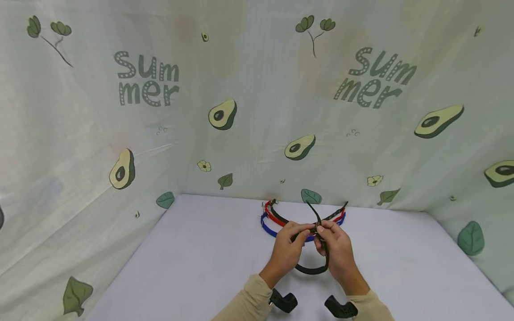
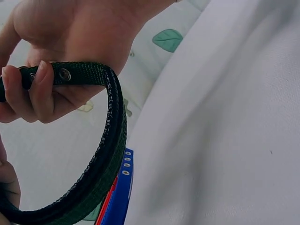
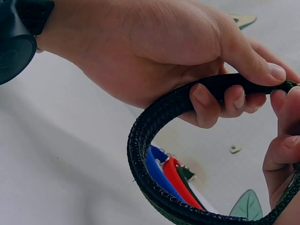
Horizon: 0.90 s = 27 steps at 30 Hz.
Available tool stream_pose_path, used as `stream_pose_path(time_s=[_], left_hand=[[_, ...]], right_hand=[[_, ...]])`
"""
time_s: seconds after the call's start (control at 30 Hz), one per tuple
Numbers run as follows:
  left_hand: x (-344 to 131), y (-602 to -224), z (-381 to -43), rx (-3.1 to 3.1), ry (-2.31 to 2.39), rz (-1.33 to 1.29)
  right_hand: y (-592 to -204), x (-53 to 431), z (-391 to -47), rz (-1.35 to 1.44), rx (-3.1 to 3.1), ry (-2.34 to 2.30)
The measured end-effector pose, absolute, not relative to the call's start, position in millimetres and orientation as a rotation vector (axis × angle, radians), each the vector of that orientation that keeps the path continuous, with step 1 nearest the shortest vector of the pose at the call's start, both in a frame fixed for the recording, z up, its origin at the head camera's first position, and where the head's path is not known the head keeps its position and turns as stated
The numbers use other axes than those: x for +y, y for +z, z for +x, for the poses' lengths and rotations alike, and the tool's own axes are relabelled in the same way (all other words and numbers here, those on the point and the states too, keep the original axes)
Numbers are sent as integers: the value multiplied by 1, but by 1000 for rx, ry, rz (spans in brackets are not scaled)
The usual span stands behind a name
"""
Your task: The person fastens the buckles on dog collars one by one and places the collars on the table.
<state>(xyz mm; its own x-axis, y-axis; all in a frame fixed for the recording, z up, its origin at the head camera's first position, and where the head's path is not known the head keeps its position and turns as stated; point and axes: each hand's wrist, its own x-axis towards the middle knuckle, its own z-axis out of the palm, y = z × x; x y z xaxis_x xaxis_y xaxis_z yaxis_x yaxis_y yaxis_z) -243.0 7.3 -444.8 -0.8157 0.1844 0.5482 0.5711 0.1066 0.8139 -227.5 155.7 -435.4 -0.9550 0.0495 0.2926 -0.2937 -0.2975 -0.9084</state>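
Note:
A dark green-black collar (image 1: 312, 270), with metal eyelets along its strap, is bent into a loop between both hands above the table. My left hand (image 1: 288, 249) curls its fingers round the eyelet part of the strap (image 2: 93, 73). With thumb and fingers my right hand (image 1: 339, 250) pinches the other side of the collar (image 3: 140, 140). The fingertips of both hands meet at the top of the loop, largely covering the join there. One free strap end (image 1: 316, 213) sticks up past the fingers.
Beyond the hands a blue collar (image 1: 267, 228), a red collar (image 1: 276, 220) and another dark collar (image 1: 282, 218) lie nested in curves on the white table (image 1: 201, 249). A patterned cloth (image 1: 257, 80) rises behind the table's far edge. Black bands (image 1: 285, 302) sit at both wrists.

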Motion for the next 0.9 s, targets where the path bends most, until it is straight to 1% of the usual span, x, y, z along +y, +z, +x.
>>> stream_pose_path(time_s=[0.13,0.3,0.43,0.53,0.7,0.9], left_hand=[[6,-453,-246,-2081,-1765,-749],[6,-453,-247,-2035,-1714,-802],[6,-435,-235,-2003,-1660,-829],[7,-431,-232,-2000,-1635,-829],[9,-449,-246,-2020,-1579,-827],[5,-449,-250,-2024,-1536,-839]], right_hand=[[-436,155,-226,305,-1753,2302],[-435,156,-226,295,-1789,2257],[-434,159,-226,285,-1802,2239],[-434,161,-226,288,-1795,2236],[-434,160,-225,319,-1807,2205],[-430,161,-226,346,-1943,2056]])
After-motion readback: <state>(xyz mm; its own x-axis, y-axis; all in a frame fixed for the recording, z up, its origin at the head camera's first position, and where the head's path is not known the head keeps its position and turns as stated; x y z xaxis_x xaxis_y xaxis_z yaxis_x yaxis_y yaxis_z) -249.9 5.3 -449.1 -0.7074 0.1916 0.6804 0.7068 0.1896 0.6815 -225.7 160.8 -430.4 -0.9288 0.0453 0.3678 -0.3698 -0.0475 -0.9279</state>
